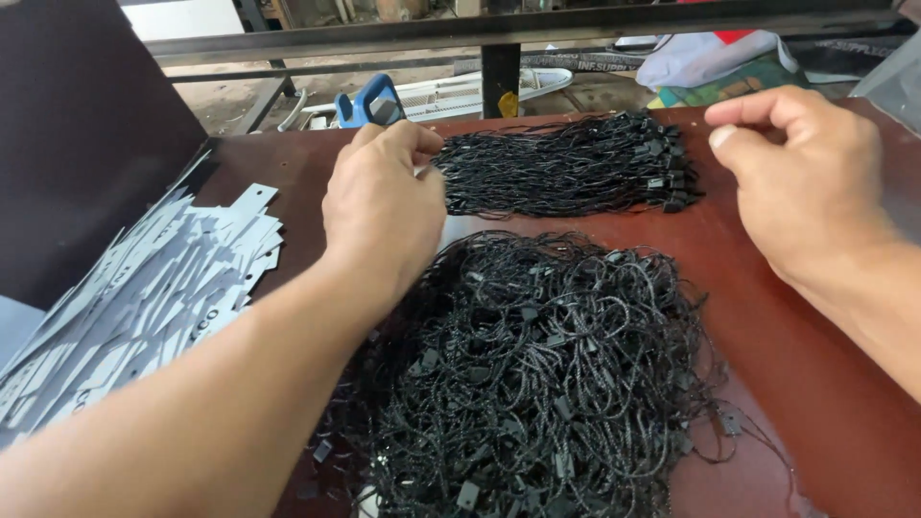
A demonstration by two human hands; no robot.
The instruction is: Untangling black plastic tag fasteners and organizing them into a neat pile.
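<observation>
The left hand (382,206) hovers knuckles-up, its curled fingers pinched at the near end of the tidy bundle of black string tag loops (566,165); whether a strand is caught I cannot tell. The bundle's long axis runs rightward from that pinch, toward the right hand (801,182), which holds nothing, thumb and forefinger nearly closed just past its clasp end. A loose heap of black string loops (537,374) lies below both, white paper tags (144,307) left.

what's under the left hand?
The left hand hovers over the reddish-brown table, between the neat cord bundle and the loose cord pile. Its fingertips touch the bundle's left end. Whatever lies directly beneath the palm is covered.
</observation>
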